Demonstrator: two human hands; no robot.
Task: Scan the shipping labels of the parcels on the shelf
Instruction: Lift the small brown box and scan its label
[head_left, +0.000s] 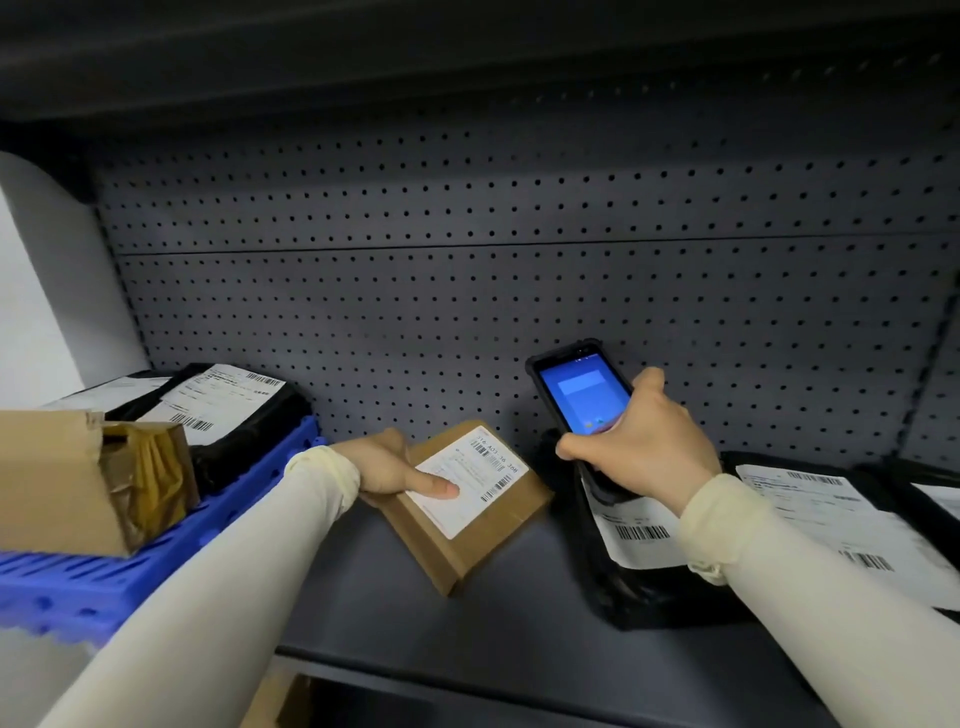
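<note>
box (467, 512) mid-shelf (519, 623) | crate (156, 566) left | bagged parcels (649, 582) right | scanner (584, 397) above

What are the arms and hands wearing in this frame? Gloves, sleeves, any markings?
Both arms wear long, plain cream sleeves, left and right, with no visible logos or markings. Each ends in a gathered, elastic-looking cuff at the wrist, slightly yellower than the rest. The left hand and right hand are bare: no gloves, rings or watch visible.

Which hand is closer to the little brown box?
Left. The left hand grips the brown box, thumb on its label. The right hand is off to its right, holding the scanner.
</note>
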